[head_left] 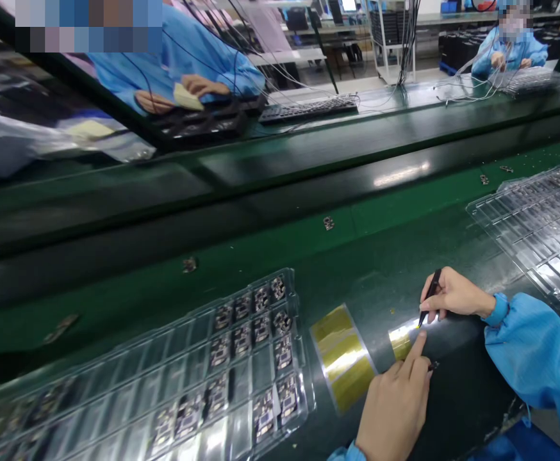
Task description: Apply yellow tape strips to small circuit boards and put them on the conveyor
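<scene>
My right hand [446, 294] is closed around black tweezers [434, 287], whose tips point down at the upper edge of a small yellow tape sheet [402, 339]. My left hand [398, 400] lies just below, its index finger stretched to that edge near the tips. The other left fingers are curled, and a small dark piece [434, 366] juts out beside them; most of it is hidden. Left of my hands lies a larger sheet of yellow tape strips [343, 358] on a pale backing. A clear plastic tray [241, 422] holds several small circuit boards [220, 351].
Another clear tray stack [534, 214] sits at the right. Loose small boards lie on the green bench, one at the middle [328, 223] and another farther left [189, 264]. Behind a raised dark ledge [261, 173], two people in blue work at the opposite bench.
</scene>
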Available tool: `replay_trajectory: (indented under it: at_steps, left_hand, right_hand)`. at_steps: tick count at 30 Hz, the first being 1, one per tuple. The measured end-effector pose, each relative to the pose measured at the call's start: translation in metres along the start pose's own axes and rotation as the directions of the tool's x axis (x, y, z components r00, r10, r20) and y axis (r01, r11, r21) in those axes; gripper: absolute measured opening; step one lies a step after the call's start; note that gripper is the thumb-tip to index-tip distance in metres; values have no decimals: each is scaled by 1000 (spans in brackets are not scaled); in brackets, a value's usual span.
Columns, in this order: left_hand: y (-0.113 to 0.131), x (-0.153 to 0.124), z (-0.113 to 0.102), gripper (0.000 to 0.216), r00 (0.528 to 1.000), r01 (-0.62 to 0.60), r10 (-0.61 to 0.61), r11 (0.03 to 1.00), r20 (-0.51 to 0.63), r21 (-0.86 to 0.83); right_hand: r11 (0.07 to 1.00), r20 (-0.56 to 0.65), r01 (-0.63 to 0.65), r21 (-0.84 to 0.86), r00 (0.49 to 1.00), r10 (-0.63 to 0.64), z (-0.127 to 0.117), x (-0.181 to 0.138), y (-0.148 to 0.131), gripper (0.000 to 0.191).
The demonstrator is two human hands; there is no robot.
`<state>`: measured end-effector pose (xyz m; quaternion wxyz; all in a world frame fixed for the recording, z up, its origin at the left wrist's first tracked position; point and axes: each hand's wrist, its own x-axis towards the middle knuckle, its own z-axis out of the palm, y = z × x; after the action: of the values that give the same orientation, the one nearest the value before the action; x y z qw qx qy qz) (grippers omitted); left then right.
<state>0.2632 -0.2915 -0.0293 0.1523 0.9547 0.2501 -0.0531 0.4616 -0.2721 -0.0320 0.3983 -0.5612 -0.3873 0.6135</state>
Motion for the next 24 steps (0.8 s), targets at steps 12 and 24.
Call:
replay_trajectory:
  at_steps: [12,24]
  left_hand:
    - [-3,-1,1,23,998,37,-44,981,-36,-189]
    - [-31,21,-14,46,763,-8,-614,-317,199,-948]
  right_hand:
    - [995,-72,60,86,996,-54,2,-2,1,28]
    - [824,-550,392,409,826,-120,31,-11,10,27]
